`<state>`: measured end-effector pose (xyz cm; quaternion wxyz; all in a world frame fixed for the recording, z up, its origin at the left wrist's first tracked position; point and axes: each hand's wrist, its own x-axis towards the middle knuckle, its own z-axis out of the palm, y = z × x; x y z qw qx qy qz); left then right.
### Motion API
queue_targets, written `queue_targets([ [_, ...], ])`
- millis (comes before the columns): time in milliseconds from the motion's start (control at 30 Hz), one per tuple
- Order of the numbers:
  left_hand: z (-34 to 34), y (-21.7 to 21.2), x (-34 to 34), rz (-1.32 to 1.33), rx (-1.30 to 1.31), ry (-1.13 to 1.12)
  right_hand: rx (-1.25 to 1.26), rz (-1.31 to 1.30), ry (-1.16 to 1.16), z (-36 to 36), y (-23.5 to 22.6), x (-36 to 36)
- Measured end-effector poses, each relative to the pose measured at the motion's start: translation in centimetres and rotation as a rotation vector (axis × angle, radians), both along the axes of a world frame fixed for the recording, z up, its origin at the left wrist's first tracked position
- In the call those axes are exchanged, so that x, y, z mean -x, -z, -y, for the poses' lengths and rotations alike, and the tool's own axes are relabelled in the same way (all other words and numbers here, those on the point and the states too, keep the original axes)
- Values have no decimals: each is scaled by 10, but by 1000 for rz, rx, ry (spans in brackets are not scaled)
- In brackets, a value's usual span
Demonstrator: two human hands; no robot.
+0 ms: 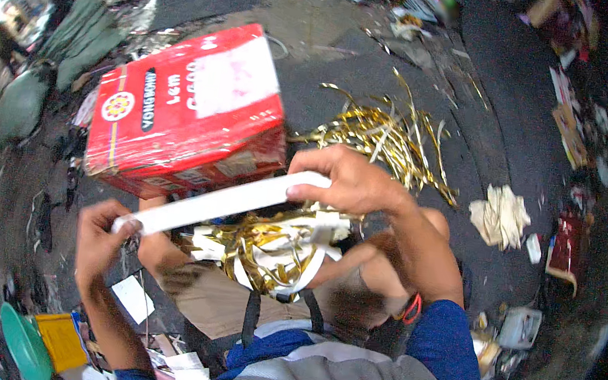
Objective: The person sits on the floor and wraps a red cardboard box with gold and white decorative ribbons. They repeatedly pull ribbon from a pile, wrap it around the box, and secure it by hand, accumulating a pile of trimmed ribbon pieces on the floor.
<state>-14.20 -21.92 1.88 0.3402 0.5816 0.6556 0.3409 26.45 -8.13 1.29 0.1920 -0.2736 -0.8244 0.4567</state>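
Stretched between my two hands is a flat white strip [223, 203], slanting up to the right. My left hand [104, 232] pinches its lower left end between thumb and fingers. At the upper right end, my right hand [341, 181] grips it, the thumb lying along the near side. Below the strip, a bundle of shiny gold and white strips [273, 258] rests at my lap, between my legs. Just beyond the strip stands a red carton [186, 126] with a white patch on top. Loose gold strips [385, 143] lie in a tangled heap beyond my right hand.
A crumpled cream cloth [500, 216] lies on the dark floor to the right. A green basin [25, 344] and a yellow flat piece [61, 341] are at the lower left. A grey plastic container [520, 327] stands at the lower right. Scattered scraps surround me.
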Motion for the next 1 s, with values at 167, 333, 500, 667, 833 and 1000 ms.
queue_targets([
  [167, -61, -64, 61, -448, -138, -128, -109, 48, 98, -79, -35, 33],
  [333, -136, -41, 10, -949, -771, -341, -533, 143, 237, -109, -38, 85],
  [500, -212, 4, -127, 20, -565, 191, -581, 168, 462, -105, -24, 94],
  [667, -209, 15, -138, 81, -492, 160, -640, 146, 497, -106, -20, 78],
  [833, -208, 23, -142, -7, -591, 112, -755, 99, 401, -102, -25, 64],
  [1000, -206, 24, -140, -135, -638, 157, -726, 30, 309, -102, -21, 56],
])
